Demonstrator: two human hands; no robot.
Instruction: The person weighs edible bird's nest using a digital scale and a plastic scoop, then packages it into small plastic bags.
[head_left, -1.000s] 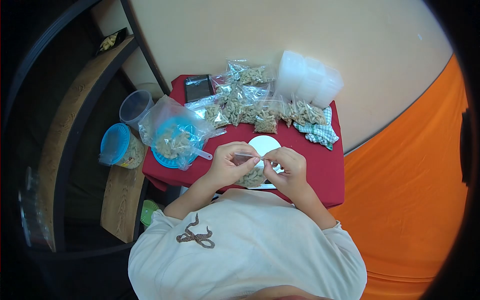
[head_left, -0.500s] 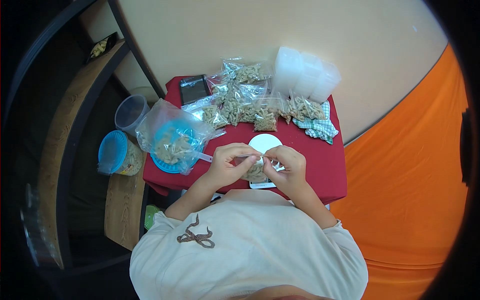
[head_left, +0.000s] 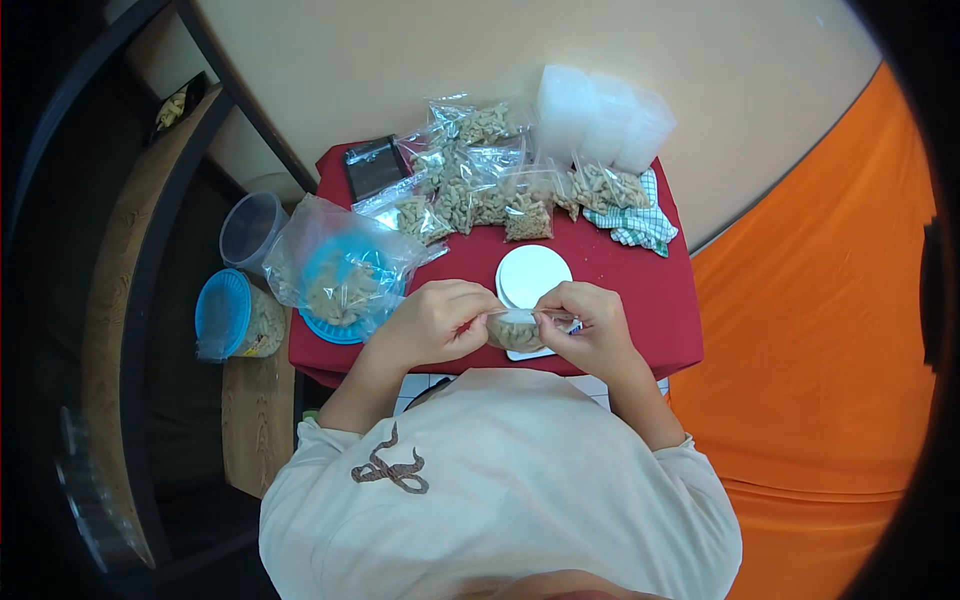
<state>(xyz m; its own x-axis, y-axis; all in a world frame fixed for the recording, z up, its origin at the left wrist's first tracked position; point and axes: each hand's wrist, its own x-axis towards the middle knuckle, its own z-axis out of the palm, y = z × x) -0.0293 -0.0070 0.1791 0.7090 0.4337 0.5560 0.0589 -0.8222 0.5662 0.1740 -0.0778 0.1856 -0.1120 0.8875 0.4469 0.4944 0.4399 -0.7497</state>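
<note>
A clear plastic bag (head_left: 515, 333) with pale snack pieces in it hangs between my two hands. My left hand (head_left: 447, 318) pinches the left end of its top edge, and my right hand (head_left: 585, 320) pinches the right end, so the edge is stretched straight. Just beyond the bag stands a white kitchen scale (head_left: 535, 277) with a round plate; the bag hides part of its front. To the left of my left hand, a large open plastic bag of pale snacks (head_left: 345, 285) rests in a blue basin (head_left: 318, 325).
Several filled clear bags (head_left: 465, 195) lie at the back of the red-covered table (head_left: 640, 310). Behind them are stacked white plastic containers (head_left: 600, 115), a checked cloth (head_left: 640, 225) and a black box (head_left: 378, 168). A blue-lidded tub (head_left: 235, 315) and a clear bucket (head_left: 252, 230) stand left.
My hands have moved apart, pulling the bag's top edge straight between them. The camera view has shifted slightly, and more of the scale's plate shows.
</note>
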